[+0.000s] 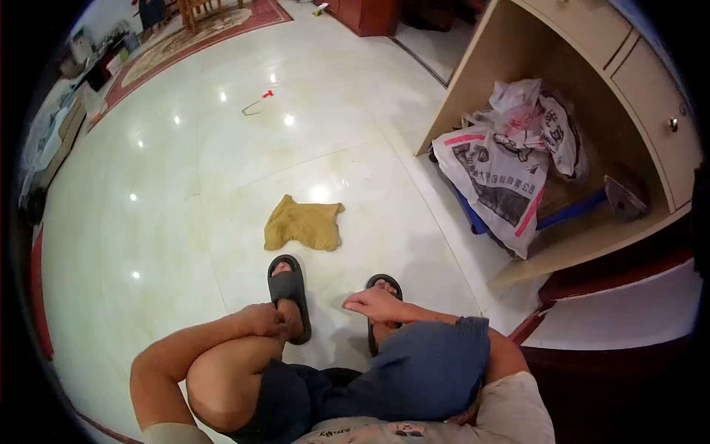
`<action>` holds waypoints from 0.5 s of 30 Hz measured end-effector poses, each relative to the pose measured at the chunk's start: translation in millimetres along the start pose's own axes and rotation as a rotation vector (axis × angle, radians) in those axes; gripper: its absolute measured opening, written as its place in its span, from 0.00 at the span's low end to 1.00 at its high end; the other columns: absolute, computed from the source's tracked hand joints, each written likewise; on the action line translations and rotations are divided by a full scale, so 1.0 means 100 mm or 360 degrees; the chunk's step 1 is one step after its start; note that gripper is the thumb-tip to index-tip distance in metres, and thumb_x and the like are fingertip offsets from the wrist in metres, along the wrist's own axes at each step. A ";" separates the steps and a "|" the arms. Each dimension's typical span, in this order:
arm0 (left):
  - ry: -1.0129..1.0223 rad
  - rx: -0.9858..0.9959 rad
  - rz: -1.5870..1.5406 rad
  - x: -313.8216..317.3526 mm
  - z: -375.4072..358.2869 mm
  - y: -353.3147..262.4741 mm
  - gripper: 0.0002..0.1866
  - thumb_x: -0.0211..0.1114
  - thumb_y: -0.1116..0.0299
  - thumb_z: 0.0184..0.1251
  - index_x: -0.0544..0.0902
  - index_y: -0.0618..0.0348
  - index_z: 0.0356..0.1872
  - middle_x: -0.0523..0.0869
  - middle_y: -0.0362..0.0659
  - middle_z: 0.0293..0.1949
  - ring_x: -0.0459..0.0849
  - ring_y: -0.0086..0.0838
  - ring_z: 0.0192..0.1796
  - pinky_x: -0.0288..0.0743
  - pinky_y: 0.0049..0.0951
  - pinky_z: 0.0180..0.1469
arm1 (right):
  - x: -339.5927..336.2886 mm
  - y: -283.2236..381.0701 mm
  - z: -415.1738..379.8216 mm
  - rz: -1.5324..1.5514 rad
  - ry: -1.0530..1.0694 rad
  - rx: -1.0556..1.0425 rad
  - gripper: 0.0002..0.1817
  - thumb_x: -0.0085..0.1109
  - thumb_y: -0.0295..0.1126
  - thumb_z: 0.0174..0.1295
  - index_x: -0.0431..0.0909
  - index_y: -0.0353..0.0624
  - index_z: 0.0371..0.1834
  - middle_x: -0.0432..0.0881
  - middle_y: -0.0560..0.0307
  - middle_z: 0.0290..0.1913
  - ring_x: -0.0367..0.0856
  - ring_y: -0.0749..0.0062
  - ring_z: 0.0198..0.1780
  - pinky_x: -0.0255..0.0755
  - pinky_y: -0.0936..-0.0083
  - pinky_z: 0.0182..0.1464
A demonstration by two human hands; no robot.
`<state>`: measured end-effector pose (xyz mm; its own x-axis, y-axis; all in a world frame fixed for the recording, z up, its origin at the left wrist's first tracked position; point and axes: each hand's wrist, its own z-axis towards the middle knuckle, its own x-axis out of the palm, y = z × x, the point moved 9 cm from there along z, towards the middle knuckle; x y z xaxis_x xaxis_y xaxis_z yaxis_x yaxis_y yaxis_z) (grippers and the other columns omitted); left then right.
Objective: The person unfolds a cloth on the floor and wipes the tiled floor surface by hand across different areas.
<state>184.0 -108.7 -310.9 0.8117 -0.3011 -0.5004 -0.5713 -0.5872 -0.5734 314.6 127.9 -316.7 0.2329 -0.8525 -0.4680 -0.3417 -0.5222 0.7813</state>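
A mustard-yellow cloth (303,224) lies crumpled on the pale tiled floor, just beyond my dark slippers (291,292). My left hand (262,320) hangs beside my left shin with its fingers curled in, and nothing shows in it. Over by my right slipper (372,340), my right hand (372,302) hangs past the knee. Its fingers are folded together and the thumb side points left; I see no object in it. Both hands are apart from the cloth.
At the right stands an open cabinet (473,81) holding a printed white sack (492,177) and blue bars (573,211). A thin wire-like piece with a red end (267,94) lies farther off on the floor. A patterned rug (214,37) is at the back left.
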 end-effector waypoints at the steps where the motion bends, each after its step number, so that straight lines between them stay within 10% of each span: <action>1: 0.0008 -0.0011 0.0001 -0.04 0.00 -0.02 0.21 0.56 0.53 0.64 0.83 0.64 0.36 0.80 0.61 0.45 0.81 0.51 0.49 0.75 0.45 0.50 | -0.04 0.00 0.00 -0.0048 0.0103 0.0099 0.20 0.48 0.47 0.68 0.83 0.44 0.47 0.85 0.54 0.32 0.82 0.66 0.38 0.72 0.70 0.41; 10: -0.0086 0.0049 0.0111 -0.64 0.24 -0.40 0.21 0.56 0.52 0.64 0.83 0.64 0.36 0.78 0.63 0.47 0.80 0.54 0.50 0.73 0.46 0.52 | -0.87 -0.34 0.59 -0.0154 -0.0119 0.0130 0.20 0.55 0.52 0.63 0.84 0.49 0.44 0.84 0.55 0.30 0.80 0.72 0.21 0.75 0.72 0.29; 15: -0.0065 0.0060 0.0067 -0.60 0.28 -0.57 0.22 0.55 0.52 0.65 0.83 0.64 0.36 0.77 0.64 0.47 0.79 0.55 0.50 0.72 0.47 0.52 | -1.91 1.37 0.45 0.0608 -0.0274 -0.0507 0.16 0.51 0.39 0.69 0.81 0.36 0.41 0.79 0.60 0.22 0.78 0.81 0.25 0.71 0.81 0.30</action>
<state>164.0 -36.1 -266.3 0.7818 -0.2934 -0.5502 -0.6095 -0.5457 -0.5751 182.4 218.4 -139.2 -0.0163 -0.9861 -0.1651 -0.0727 -0.1636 0.9839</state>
